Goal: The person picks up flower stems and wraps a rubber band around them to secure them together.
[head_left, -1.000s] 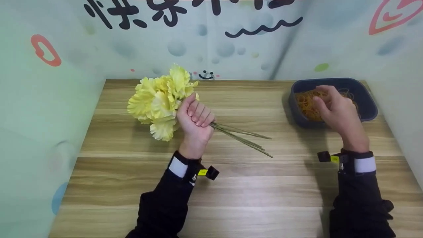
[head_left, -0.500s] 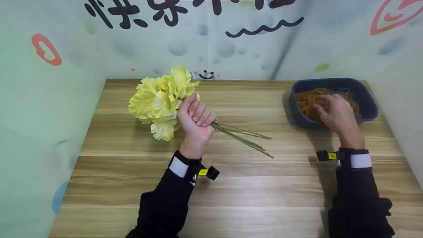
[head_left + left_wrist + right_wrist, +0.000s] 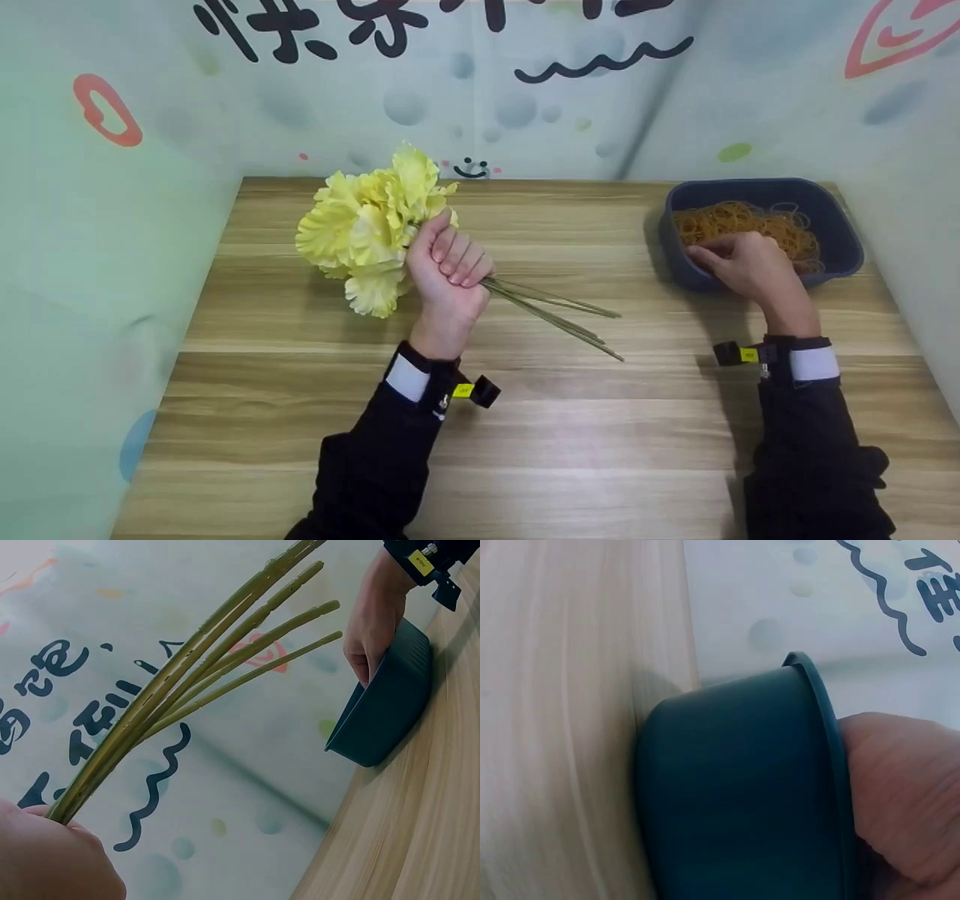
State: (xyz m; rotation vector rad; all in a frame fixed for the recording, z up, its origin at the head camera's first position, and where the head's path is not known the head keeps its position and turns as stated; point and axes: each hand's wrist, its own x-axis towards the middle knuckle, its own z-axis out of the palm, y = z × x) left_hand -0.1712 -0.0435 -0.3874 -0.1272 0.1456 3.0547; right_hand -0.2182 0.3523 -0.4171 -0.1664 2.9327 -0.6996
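My left hand (image 3: 448,274) grips a bunch of yellow artificial flowers (image 3: 367,225) by the stems, just below the blooms. The thin green stems (image 3: 555,311) fan out to the right past the fist, and their ends spread in the left wrist view. At the back right, my right hand (image 3: 750,274) reaches over the near wall of a dark blue plastic box (image 3: 829,225), thumb and forefinger drawn close together near its left inner side. Tan rubber bands (image 3: 750,221) lie heaped inside it. Whether those fingers hold a band, I cannot tell; the box wall hides the fingertips in the right wrist view.
The wood-grain table (image 3: 570,435) stretches under both arms. A printed pale backdrop (image 3: 555,127) rises behind its back edge, with side walls left and right. The box stands close to the back right corner.
My right hand has lowered into the box and shifted left across the rubber bands, its thumb and forefinger coming together. The left hand keeps its hold on the flowers, nearly still.
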